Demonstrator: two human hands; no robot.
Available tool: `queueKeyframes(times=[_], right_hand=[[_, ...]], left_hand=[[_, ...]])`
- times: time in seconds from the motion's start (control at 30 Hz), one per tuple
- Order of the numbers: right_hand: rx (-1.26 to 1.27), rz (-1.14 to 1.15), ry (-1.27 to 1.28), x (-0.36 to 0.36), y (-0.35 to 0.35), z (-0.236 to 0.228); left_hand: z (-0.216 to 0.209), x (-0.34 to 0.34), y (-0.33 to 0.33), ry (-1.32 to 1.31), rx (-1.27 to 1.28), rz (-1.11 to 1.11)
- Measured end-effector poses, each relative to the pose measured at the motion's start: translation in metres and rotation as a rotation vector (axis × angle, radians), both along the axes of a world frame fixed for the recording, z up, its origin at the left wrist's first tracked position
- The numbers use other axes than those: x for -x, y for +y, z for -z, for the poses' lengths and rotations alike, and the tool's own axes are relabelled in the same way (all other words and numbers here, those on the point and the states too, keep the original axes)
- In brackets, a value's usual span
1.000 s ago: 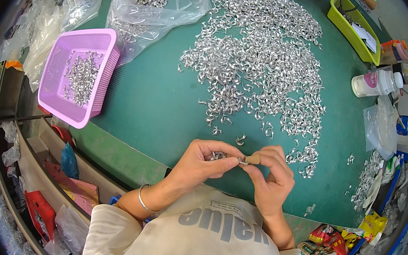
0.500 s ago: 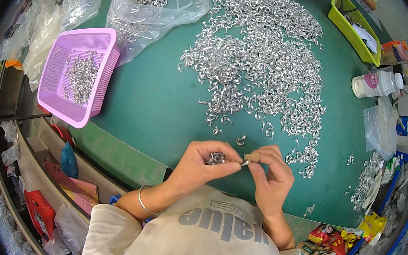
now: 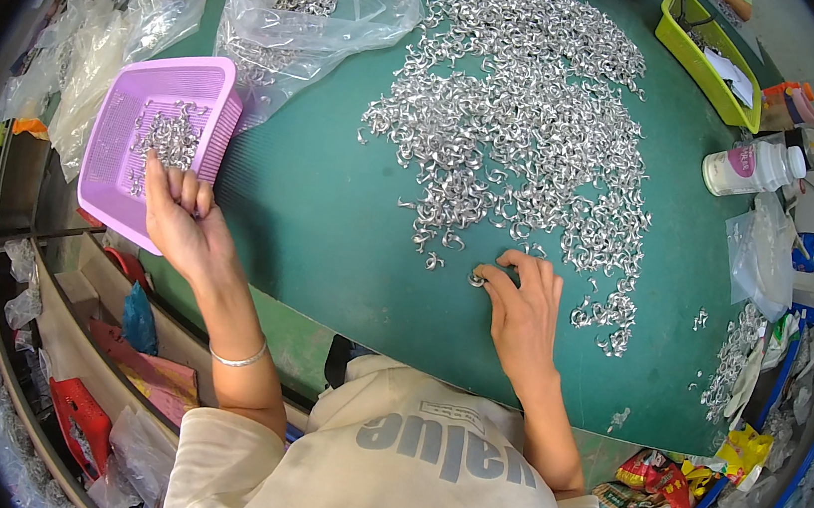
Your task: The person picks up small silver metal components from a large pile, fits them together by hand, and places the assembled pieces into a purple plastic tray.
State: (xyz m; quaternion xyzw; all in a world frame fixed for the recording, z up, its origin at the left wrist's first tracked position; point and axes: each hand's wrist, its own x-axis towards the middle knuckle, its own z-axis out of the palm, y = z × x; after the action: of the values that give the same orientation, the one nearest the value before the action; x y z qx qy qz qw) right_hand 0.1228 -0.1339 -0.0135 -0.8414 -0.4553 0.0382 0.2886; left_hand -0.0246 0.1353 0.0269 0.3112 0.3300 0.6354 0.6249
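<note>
My left hand (image 3: 187, 224) is over the near right side of a purple plastic basket (image 3: 117, 196). Its index finger stretches out toward small silvery curved metal pieces (image 3: 173, 134) inside, while the other fingers are bent; no piece shows clearly in this hand. On the green table, my right hand (image 3: 524, 313) has its thumb and fingertips closed on one curved metal piece (image 3: 476, 280), partly covered by the fingers. Beyond it spreads a wide heap of the same curved metal pieces (image 3: 525, 97).
A clear plastic bag (image 3: 353, 22) holding more pieces lies behind the basket. At the far right are a yellow-green bin (image 3: 705, 62) and a white bottle (image 3: 748, 169). Loose metal pieces (image 3: 737, 357) lie near the table's right edge. Shelves with bags flank both sides.
My hands have come apart. The left, which held several metal pieces, has swung left to the basket; the right has moved up to a loose piece. The tan thing at the right fingertips no longer shows.
</note>
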Motion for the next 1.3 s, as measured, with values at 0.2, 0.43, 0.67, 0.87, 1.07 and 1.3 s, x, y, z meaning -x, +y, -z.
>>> queueKeyframes(times=[0.2, 0.43, 0.67, 0.87, 1.07, 1.3], right_hand=[[-0.145, 0.070, 0.145, -0.005, -0.009, 0.016], [-0.018, 0.079, 0.028, 0.000, -0.002, -0.003], [-0.279, 0.057, 0.331, 0.001, -0.005, 0.008], [-0.722, 0.182, 1.598, 0.015, -0.016, -0.003], [-0.803, 0.171, 1.816, 0.020, -0.015, -0.011], [-0.774, 0.168, 1.869, 0.022, -0.016, -0.015]], left_hand=[[0.004, -0.024, -0.047, 0.114, 0.041, 0.262], [0.029, -0.043, -0.127, 0.459, 0.291, 1.142], [0.041, -0.042, -0.150, 0.402, 0.411, 1.317], [0.033, -0.044, -0.155, 0.466, 0.184, 1.277], [0.020, -0.044, -0.161, 0.419, 0.044, 1.172], [0.010, -0.044, -0.162, 0.410, 0.050, 1.095]])
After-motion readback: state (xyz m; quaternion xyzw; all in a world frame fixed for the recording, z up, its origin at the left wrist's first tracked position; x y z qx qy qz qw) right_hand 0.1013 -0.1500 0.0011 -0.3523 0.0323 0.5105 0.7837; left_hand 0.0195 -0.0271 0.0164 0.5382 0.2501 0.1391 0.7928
